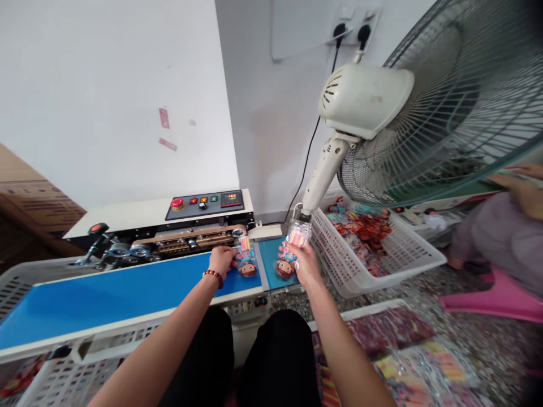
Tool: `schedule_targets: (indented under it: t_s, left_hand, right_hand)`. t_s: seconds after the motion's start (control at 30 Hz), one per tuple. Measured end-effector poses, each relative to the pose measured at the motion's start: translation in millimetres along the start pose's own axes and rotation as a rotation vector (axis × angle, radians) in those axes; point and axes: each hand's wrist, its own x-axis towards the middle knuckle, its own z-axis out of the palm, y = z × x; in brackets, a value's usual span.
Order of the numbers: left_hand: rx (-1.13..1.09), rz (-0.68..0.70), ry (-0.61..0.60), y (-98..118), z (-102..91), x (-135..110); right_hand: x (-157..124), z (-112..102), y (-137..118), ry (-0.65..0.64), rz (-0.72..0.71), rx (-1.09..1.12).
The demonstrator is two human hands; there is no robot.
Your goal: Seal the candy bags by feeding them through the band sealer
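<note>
On the blue conveyor belt (139, 294) of a band sealer (203, 226) lies a clear plastic packet (248, 263) with a cartoon face and striped pastel contents. My left hand (223, 261), a beaded bracelet at its wrist, has its fingers closed at the packet's left edge. A similar packet (298, 236) is gripped in my right hand (304, 263), above the teal plate (271, 257) at the belt's right end. Its open-looking top is crinkled and points away from me. My right fingers partly cover its printed middle.
A white basket (339, 271) of filled packets stands to the right, beneath a large fan (365, 96). More packets (424, 367) lie at lower right. A co-worker's sleeve (487, 226) and a pink stool (492, 297) are at far right. White crates (80, 379) sit below the belt.
</note>
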Motion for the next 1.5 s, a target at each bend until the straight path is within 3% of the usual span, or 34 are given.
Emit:
schedule_targets:
  t_s: [0.13, 0.2, 0.27, 0.33, 0.47, 0.6, 0.77, 0.9, 1.03, 1.13, 1.27, 1.4, 1.5]
  left_hand:
    - [0.117, 0.037, 0.099, -16, -46.6, -4]
    - [0.232, 0.172, 0.270, -22, -63.2, -12]
    - [0.304, 0.356, 0.423, -24, -65.3, -23]
    - [0.300, 0.484, 0.351, -22, -50.3, -32]
    - [0.134, 0.587, -0.058, -6, 8.6, -38]
    - [-0.097, 0.610, -0.218, 9, 47.6, -31]
    - [-0.231, 0.528, -0.274, 14, 48.3, -31]
    - [-0.255, 0.512, -0.231, 17, 46.7, -27]
    - [-0.173, 0.201, -0.205, 21, 47.4, -18]
    - [-0.167, 0.026, -0.137, 22, 40.0, -14]
    - [-0.182, -0.026, -0.095, 20, 15.1, -11]
    - [-0.080, -0.014, -0.058, 7, -24.3, -14]
    - [0.134, 0.145, 0.196, -9, -47.8, -24]
  right_hand:
    - [-4, 14, 6, -0.057, 0.025, -0.011]
    - [-4, 19, 11, -0.104, 0.044, -0.015]
    - [-2, 22, 16, -0.154, 0.068, -0.022]
    - [0, 25, 20, -0.182, 0.090, -0.047]
    - [2, 29, 17, -0.185, 0.040, -0.152]
    - [-1, 31, 8, -0.186, -0.074, -0.224]
    - [-1, 22, 1, -0.184, -0.140, -0.198]
    - [3, 7, 2, -0.067, -0.077, -0.076]
    - [4, -1, 1, -0.028, -0.045, -0.057]
    - [4, 0, 0, -0.033, -0.032, -0.064]
    - [2, 6, 2, -0.023, 0.029, -0.067]
    - [-1, 16, 10, -0.073, 0.097, -0.060]
    - [-2, 22, 18, -0.125, 0.115, -0.028]
